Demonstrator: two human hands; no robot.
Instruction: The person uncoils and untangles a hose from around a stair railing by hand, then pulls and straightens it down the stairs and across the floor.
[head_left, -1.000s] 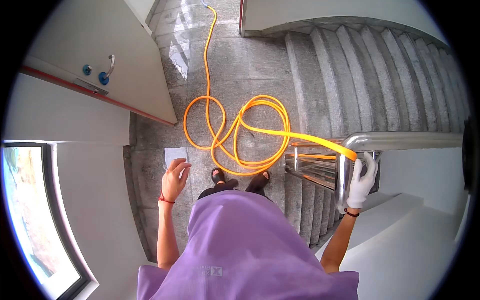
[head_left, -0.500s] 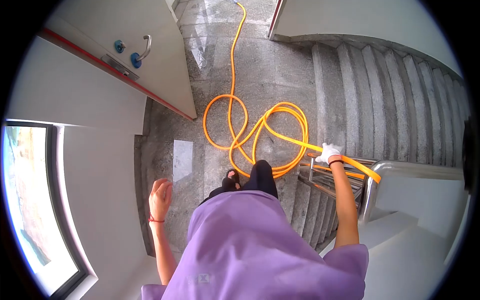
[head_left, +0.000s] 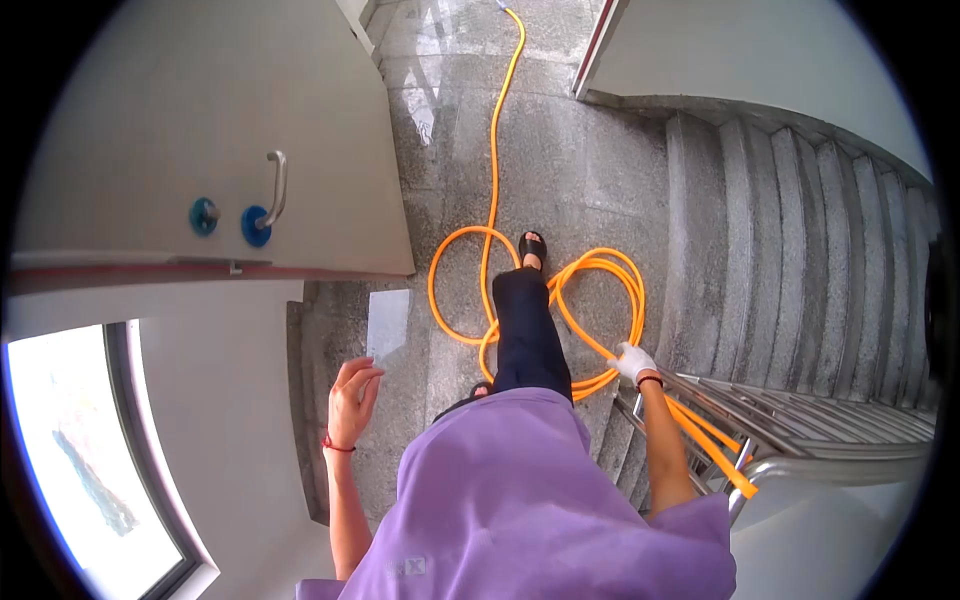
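An orange hose (head_left: 494, 150) runs down the grey floor and lies in loose loops around my feet. My right hand (head_left: 632, 362), in a white glove, is closed around the hose beside the right-hand loops. Past that hand the hose continues over the metal railing (head_left: 790, 420) at the lower right. My left hand (head_left: 352, 405) is bare and hangs in the air on the left, its fingers loosely bent and apart, holding nothing. My forward foot in a black sandal (head_left: 533, 246) stands between the hose loops.
A pale door (head_left: 330, 130) with a metal handle (head_left: 276, 195) stands ajar at the left. Stone stairs (head_left: 745, 230) lie to the right, with more steps (head_left: 612, 445) below the railing. A window (head_left: 70, 440) is at the lower left.
One leg has stepped forward among the hose loops. My right hand has shifted slightly left and down along the hose. My left hand has moved right, and the view has turned and advanced.
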